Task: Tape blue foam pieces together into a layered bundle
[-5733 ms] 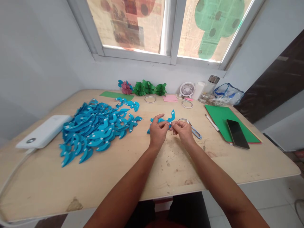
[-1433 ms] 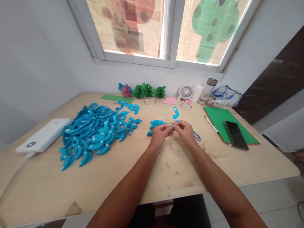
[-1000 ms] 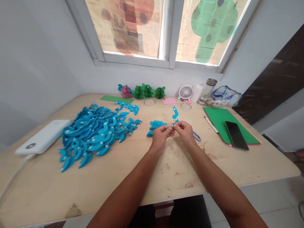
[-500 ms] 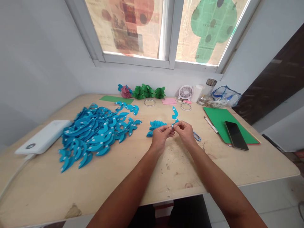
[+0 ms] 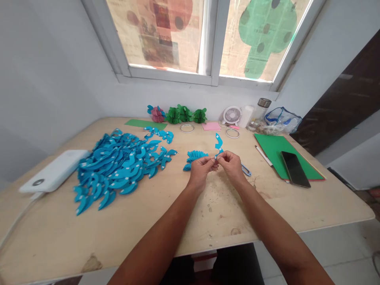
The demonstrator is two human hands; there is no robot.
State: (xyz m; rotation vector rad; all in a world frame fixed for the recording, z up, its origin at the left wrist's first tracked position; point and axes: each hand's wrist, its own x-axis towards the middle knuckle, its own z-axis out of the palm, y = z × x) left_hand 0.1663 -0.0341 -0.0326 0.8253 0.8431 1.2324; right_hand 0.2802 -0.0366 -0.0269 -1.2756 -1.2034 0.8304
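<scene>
My left hand (image 5: 203,169) and my right hand (image 5: 230,165) meet fingertip to fingertip near the middle of the table. Both are closed in a pinch on a blue paper strip (image 5: 219,140) with small white squares, whose curved end sticks up beyond the fingers. Beside my left hand lies a pleated bundle of blue paper (image 5: 196,155), partly hidden by that hand. A blue-handled tool (image 5: 246,170) pokes out from behind my right hand; its other end is covered. Farther left spreads a large heap of curved blue paper pieces (image 5: 118,158) with white squares.
A white power bank (image 5: 56,170) with a cable lies at the left. Along the wall stand green paper shapes (image 5: 184,114), a small fan (image 5: 232,115) and a glass bottle (image 5: 259,114). At the right, a phone (image 5: 295,169) rests on green sheets (image 5: 267,152) beside a pen (image 5: 263,156).
</scene>
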